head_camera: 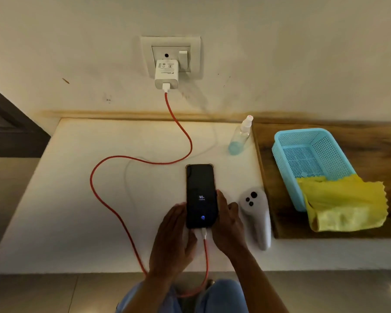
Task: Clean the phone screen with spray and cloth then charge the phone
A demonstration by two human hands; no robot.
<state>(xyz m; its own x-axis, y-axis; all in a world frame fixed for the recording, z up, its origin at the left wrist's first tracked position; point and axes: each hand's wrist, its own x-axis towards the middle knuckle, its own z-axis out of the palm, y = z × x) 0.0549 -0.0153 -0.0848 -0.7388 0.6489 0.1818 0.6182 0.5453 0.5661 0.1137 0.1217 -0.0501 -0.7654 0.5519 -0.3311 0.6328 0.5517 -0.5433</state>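
- The red cable is looping wide across the left of the white counter, dipping out of sight below the counter's front edge and coming back up between the two hands.
- The charger is sitting plugged into the wall socket, with the cable hanging from its lower end; whether the switch beside it is on is hard to read directly, though the lit screen suggests power is flowing.
- The left hand is lying open, palm inward, against the phone's lower left edge, fingers loose rather than gripping.
- The phone is lying face up on the counter, the white plug seated in its bottom port and the screen showing 90 with a small charging line too fine to read.
- The right hand is also resting open along the phone's lower right edge, steadying more than holding.
- Judging from this, the charging step is finishing; the next move is probably just lifting both hands away without tugging the plug.
- A white handheld controller is lying just beside the right hand.
- The spray bottle is standing near the wall.
- The yellow cloth is draping over the near end of the blue basket, hiding that rim.
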